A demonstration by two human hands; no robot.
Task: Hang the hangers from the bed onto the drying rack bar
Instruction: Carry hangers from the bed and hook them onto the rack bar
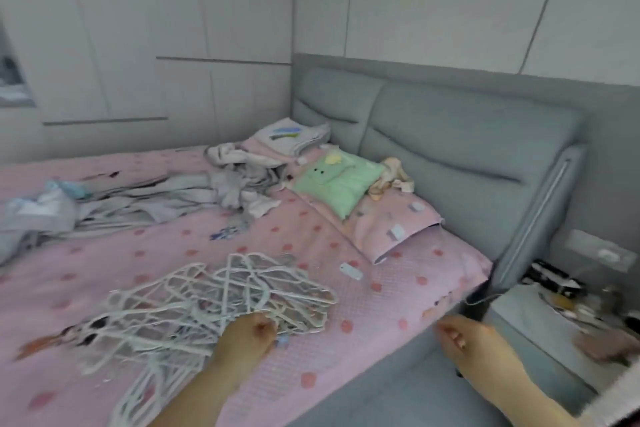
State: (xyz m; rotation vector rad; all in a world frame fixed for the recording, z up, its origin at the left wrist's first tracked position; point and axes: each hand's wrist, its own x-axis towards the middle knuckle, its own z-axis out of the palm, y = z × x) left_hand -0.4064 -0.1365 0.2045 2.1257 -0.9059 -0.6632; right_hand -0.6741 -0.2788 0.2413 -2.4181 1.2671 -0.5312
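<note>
Pickup step: our left hand (250,330) is at the hangers (207,302), lower left, grip unclear; our right hand (462,338) is loose, empty. Next we must untangle one.

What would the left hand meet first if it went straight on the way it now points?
The hangers piled on the bed. The left hand points at the pile's near edge and may already be touching it; blur hides whether there is contact.
</note>
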